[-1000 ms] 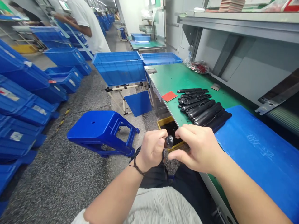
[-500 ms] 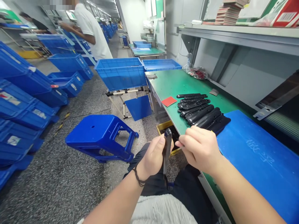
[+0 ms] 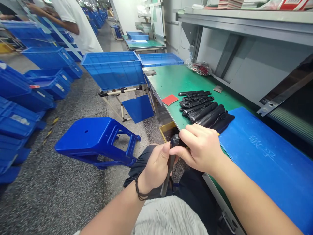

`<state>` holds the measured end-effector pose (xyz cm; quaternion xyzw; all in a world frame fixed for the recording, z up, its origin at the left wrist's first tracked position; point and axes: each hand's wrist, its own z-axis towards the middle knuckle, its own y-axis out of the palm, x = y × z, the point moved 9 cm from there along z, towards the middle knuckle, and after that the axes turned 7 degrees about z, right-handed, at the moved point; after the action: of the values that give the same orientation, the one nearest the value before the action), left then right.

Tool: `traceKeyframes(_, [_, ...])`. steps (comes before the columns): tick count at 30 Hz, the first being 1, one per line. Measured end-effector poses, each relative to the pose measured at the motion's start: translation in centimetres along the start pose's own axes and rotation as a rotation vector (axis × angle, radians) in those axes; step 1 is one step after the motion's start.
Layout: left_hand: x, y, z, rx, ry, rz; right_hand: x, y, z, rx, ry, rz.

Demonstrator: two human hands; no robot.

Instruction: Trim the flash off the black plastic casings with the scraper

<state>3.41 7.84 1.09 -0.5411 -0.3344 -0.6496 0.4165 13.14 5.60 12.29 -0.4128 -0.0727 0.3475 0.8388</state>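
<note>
Left hand [image 3: 156, 166]: wrapped round black part [image 3: 170, 164], top toward twelve o'clock.
Right hand [image 3: 199, 147]: fingers narrowed at that top; grip unclear.
Black pieces [image 3: 204, 112]: on green table [image 3: 168, 78], one o'clock from hands.

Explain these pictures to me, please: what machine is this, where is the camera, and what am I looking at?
There's no machine arm here, just a person's two bare hands. Every picture comes from one camera worn on their head, looking forward and down.

The left hand grips a long black part, rounded at its upper end. The right hand is at that end; exactly what it is doing there is too small to tell.

On the green table lie a row of black pieces, a red square and a blue sheet. A blue stool stands on the floor.
</note>
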Motion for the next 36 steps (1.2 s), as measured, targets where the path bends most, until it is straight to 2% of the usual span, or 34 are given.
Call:
traceKeyframes(4, [-0.1,-0.3,0.2,0.055,-0.032,0.042,-0.6,-0.5,-0.3,0.09,-0.073,-0.141])
traceKeyframes(9, [-0.4,-0.2,0.7,0.108,-0.085,-0.02,-0.4,-0.3,-0.6,0.137,-0.068,-0.22])
traceKeyframes(11, [-0.3,-0.4,0.9,0.141,-0.101,-0.004,-0.4,0.0,-0.7,0.118,-0.063,-0.218])
traceKeyframes(14, [0.1,-1.5,1.2,0.249,-0.1,0.016,-0.5,1.0,-0.8,0.046,-0.074,-0.191])
traceKeyframes(19, [0.4,-2.8,2.2,0.328,-0.143,-0.135,-1.2,2.9,-1.1,-0.068,-0.102,-0.117])
traceKeyframes(25, [1.1,-3.9,2.8,0.421,-0.13,-0.168,-1.6,3.8,-1.3,-0.093,-0.097,-0.07])
traceKeyframes(33, [2.6,-3.7,4.1,0.405,-0.092,-0.411,-2.5,4.5,-1.6,-0.122,-0.113,-0.036])
traceKeyframes(36, [2.7,-3.9,4.3,0.407,-0.116,-0.468,-2.6,5.0,-1.7,-0.164,-0.113,-0.027])
